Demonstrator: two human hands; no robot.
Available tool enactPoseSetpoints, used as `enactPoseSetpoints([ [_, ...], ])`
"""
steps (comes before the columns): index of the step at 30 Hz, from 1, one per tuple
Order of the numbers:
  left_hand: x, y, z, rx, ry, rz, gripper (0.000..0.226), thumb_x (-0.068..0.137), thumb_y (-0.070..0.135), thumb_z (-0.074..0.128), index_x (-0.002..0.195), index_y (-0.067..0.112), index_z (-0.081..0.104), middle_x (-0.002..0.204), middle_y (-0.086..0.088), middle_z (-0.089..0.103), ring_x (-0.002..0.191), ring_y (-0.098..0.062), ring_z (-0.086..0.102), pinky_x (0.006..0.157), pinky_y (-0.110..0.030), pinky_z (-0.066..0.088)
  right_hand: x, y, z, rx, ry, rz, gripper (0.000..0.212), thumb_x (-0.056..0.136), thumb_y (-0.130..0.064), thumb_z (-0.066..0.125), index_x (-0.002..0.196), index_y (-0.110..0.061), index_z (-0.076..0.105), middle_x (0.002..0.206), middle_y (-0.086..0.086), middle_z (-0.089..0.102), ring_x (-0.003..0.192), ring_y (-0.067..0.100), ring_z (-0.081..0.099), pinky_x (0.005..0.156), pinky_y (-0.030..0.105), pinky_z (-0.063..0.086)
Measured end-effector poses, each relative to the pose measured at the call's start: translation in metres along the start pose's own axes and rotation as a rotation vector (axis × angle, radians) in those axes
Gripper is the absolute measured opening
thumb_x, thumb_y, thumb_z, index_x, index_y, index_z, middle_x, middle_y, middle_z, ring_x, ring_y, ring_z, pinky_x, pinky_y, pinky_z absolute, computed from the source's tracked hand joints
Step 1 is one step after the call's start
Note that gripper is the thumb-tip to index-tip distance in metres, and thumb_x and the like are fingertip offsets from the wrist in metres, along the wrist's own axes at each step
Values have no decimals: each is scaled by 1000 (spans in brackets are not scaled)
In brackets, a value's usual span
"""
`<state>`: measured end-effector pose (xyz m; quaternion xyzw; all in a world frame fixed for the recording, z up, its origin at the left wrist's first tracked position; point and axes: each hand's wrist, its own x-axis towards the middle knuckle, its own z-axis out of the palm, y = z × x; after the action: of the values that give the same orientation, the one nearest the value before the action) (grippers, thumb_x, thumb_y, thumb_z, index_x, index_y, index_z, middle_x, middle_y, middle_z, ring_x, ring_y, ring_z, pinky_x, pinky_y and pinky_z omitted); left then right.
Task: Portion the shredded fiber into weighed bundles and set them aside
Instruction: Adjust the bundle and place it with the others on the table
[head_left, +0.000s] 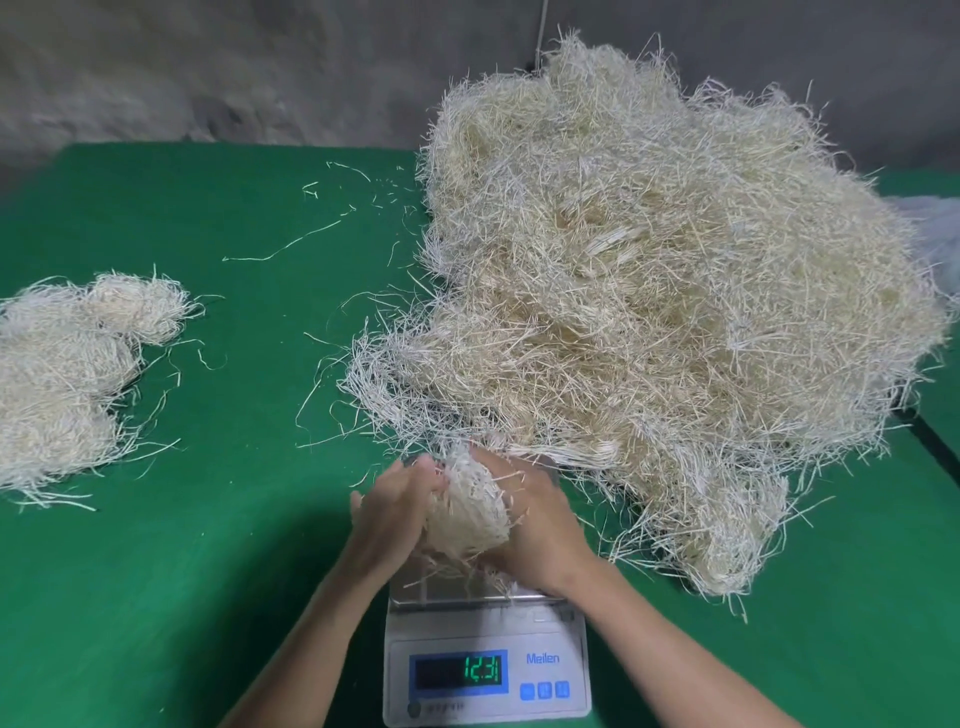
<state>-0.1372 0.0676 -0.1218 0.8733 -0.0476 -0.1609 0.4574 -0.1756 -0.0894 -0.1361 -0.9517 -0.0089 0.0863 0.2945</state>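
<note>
Grey wall (208, 67), green table (156, 597)
We are facing the rough, mottled wall; green cloth (249, 395) is covering the table.

The set-aside bundles (57, 374) are cut off by the left edge. The pan of the scale (485, 670) is largely covered by the left hand (387, 519), the right hand (540, 525) and the held bundle (467, 512), its far part by the big pile (649, 312). The button labels (544, 690) cannot be read.

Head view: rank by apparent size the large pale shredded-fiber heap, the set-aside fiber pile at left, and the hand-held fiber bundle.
1. large pale shredded-fiber heap
2. set-aside fiber pile, partly cropped
3. hand-held fiber bundle, smallest though nearest
</note>
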Motion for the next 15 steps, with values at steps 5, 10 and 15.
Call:
enactPoseSetpoints([
  [5,20,28,-22,-795,64,-46,35,94,35,50,121,15,59,128,-5,60,113,-23,59,89,-35,48,20,-17,-39,512,335,-130,79,57,-25,73,120,-53,35,125,-23,43,115,-5,44,98,22,39],
  [10,48,96,-41,-1194,-282,-204,54,59,48,74,103,16,72,108,-13,70,94,-34,68,68,-50,55,49,-54,-92,498,366,-250,75,61,-25,69,124,-52,40,119,-15,49,114,7,50,99,20,40],
  [15,73,135,-50,-1113,38,-168,62,71,32,74,125,11,52,135,-15,50,117,-29,53,85,-42,53,61,-49,-136,375,398,-285,92,65,-49,73,130,-68,10,149,-24,16,137,2,21,111,29,26],
])
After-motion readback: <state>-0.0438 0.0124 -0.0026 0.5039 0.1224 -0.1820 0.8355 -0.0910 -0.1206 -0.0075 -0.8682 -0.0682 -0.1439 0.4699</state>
